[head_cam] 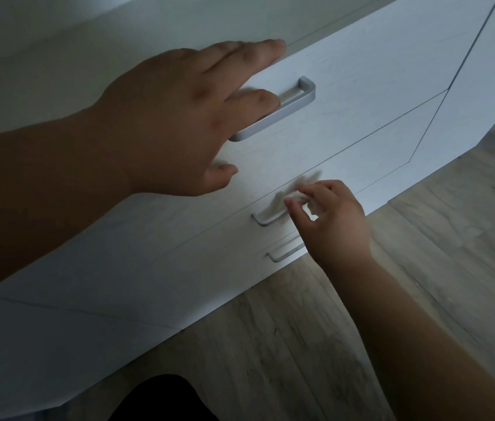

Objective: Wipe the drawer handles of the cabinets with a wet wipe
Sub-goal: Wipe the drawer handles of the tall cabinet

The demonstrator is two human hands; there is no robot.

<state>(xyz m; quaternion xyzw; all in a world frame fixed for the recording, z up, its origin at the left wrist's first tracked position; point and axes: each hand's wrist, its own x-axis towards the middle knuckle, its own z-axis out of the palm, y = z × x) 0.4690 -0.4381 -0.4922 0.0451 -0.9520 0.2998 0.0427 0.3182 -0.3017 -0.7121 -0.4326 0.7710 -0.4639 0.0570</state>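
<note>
Pinches a crumpled wipe [288,194] between thumb and fingertips of the right hand [334,221], the fingers curled round it. Presses the wipe onto the right part of the middle handle [266,221], leaving only the left end of that thin bar in sight. Blurred along the wipe's upper edge.

Lays the left hand [170,120] released and flat, up and to the left of the right hand and well apart from it, against the top drawer front of the white cabinet [392,65]. Outer fingers straight, reaching the drawer's upper edge. Forefinger touching the top handle [296,101] near its middle. Thumb spread out below on the panel. Grasps nothing with this hand. Hides the panel behind the bar's left half with palm and forefinger, leaving bare the bar's right end and its lower left end beside the palm.

Just under the right wrist, a third handle [285,253], thin, its right part cut off by the wrist.

To the right of both hands, more white panels with thin dark seams. Beyond the left hand's fingertips, the cabinet's pale top [58,41]. Under the right forearm, a pale wood-grain floor [422,284]. Left of that forearm, at the lower edge, a black shape [161,399], too dark to tell apart.
</note>
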